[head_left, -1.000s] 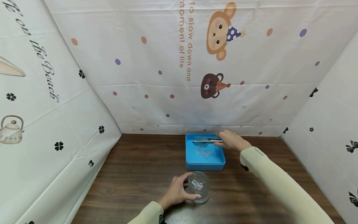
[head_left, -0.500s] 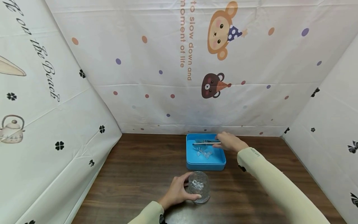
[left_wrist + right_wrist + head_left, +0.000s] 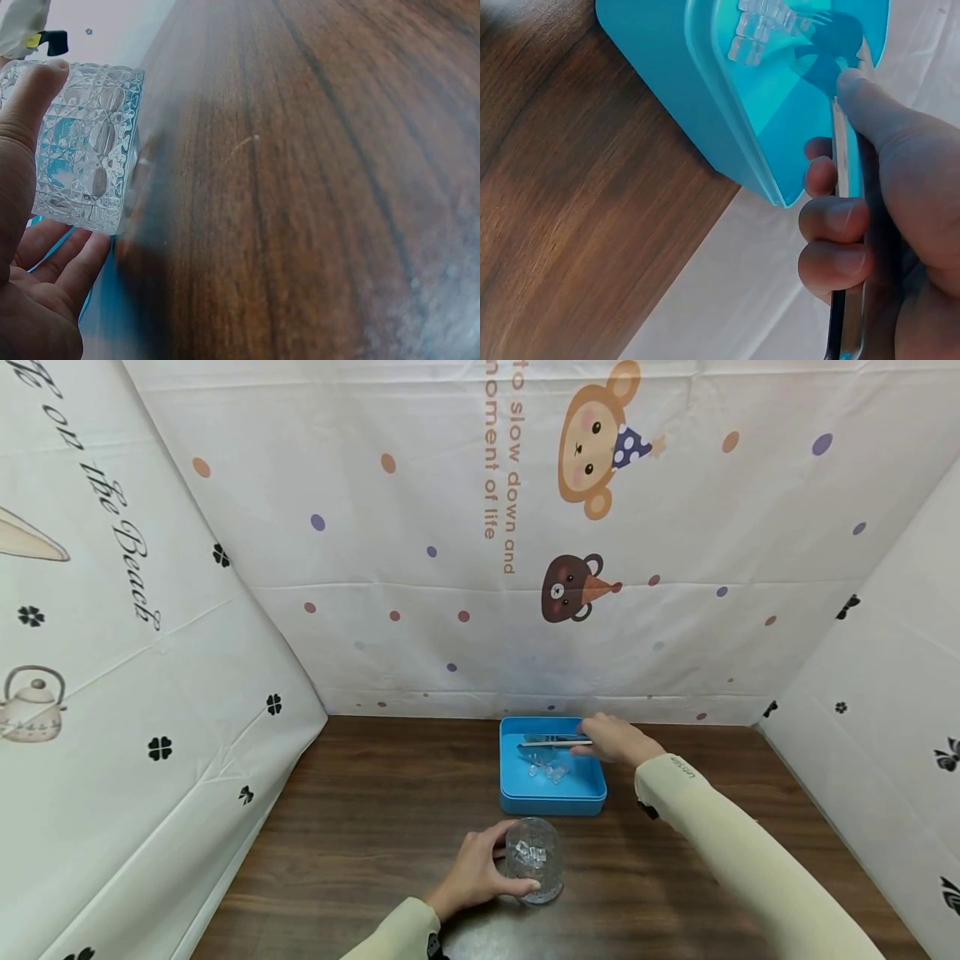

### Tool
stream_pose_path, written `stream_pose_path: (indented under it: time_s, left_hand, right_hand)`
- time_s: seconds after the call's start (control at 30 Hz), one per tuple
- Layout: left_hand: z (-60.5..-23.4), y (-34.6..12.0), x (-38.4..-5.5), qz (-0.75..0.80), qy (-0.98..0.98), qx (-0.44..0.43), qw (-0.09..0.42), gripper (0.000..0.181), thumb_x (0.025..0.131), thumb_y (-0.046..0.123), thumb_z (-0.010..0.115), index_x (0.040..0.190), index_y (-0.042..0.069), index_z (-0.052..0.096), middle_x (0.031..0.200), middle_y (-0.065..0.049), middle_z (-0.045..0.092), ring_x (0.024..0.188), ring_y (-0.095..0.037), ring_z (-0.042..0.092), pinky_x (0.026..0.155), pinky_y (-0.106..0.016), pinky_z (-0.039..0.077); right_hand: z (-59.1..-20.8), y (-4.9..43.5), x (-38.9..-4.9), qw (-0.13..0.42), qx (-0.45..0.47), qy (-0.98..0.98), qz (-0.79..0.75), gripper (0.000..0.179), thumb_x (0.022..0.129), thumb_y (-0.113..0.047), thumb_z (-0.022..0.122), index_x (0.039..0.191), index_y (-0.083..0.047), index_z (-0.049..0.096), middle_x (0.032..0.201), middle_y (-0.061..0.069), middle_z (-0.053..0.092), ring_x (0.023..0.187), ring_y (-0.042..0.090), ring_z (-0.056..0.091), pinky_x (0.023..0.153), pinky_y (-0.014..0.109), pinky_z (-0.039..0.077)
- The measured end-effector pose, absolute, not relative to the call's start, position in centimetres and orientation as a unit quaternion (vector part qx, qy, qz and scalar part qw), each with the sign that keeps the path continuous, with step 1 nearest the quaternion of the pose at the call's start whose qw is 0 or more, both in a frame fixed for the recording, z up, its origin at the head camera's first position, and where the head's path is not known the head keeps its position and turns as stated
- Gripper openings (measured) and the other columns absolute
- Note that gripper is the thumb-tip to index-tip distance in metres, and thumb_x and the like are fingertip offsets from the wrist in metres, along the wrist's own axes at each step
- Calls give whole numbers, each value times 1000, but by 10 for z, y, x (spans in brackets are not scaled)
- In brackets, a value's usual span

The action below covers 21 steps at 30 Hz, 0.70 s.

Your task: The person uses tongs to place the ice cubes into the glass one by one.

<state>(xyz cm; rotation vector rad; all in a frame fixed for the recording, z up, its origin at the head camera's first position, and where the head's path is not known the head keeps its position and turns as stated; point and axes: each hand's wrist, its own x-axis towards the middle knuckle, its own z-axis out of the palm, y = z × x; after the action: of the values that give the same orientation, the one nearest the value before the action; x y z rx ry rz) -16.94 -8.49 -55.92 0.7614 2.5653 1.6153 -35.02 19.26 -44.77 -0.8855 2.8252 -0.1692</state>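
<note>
My left hand (image 3: 474, 875) holds a clear cut-glass tumbler (image 3: 543, 872) upright on the table, thumb on the near side and fingers behind. Some clear cubes (image 3: 531, 854) show inside it. Over the blue box (image 3: 551, 807) at the back, my right hand (image 3: 617, 739) grips a pair of metal tongs (image 3: 557, 744). Their toothed tips point into the box, close to several clear ice cubes (image 3: 750, 34) in the right wrist view. Whether the tips touch a cube, I cannot tell. Thumb and curled fingers (image 3: 832, 217) press the tongs from both sides.
Brown wood-grain table (image 3: 375, 810) lies under everything. White printed cloth (image 3: 420, 643) stands behind the box, with more cloth at left and right. The blue box has raised walls and sits between the tumbler and the back cloth.
My right hand has shifted slightly left with the tongs, and the tongs' arms have come closer together. My left hand and the tumbler have stayed put.
</note>
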Motion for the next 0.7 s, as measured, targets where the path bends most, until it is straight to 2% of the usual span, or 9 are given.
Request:
stream_pose_path:
  time_s: [0.17, 0.27, 0.4, 0.7]
  left_hand:
    - [-559, -85, -170, 517, 821, 243, 8, 76, 76, 45, 91, 139, 14, 60, 122, -3, 70, 107, -9, 68, 87, -18, 56]
    - [-559, -85, -169, 517, 821, 243, 7, 76, 77, 45, 91, 139, 14, 60, 122, -3, 70, 107, -9, 69, 87, -18, 56]
    - [-559, -85, -169, 521, 819, 241, 12, 77, 77, 44, 91, 140, 14, 59, 125, -4, 69, 109, -10, 68, 87, -18, 56]
    - [-561, -85, -169, 527, 813, 245, 15, 77, 78, 42, 91, 142, 14, 58, 128, -7, 68, 111, -13, 68, 87, -19, 57]
  right_hand:
    - [-447, 191, -351, 89, -297, 949, -51, 42, 101, -32, 68, 123, 3, 70, 112, 18, 70, 102, 34, 65, 89, 51, 59]
    - [-446, 190, -351, 92, -300, 948, -57, 34, 100, -29, 69, 115, 1, 73, 96, 10, 70, 86, 25, 64, 76, 42, 59]
    - [-446, 189, -351, 90, -309, 945, -63, 25, 100, -27, 70, 105, -3, 75, 80, 1, 62, 71, 17, 55, 63, 33, 51]
    - [-448, 190, -351, 92, -322, 939, -76, 20, 101, -22, 68, 97, -4, 76, 69, -3, 56, 61, 14, 51, 56, 29, 45]
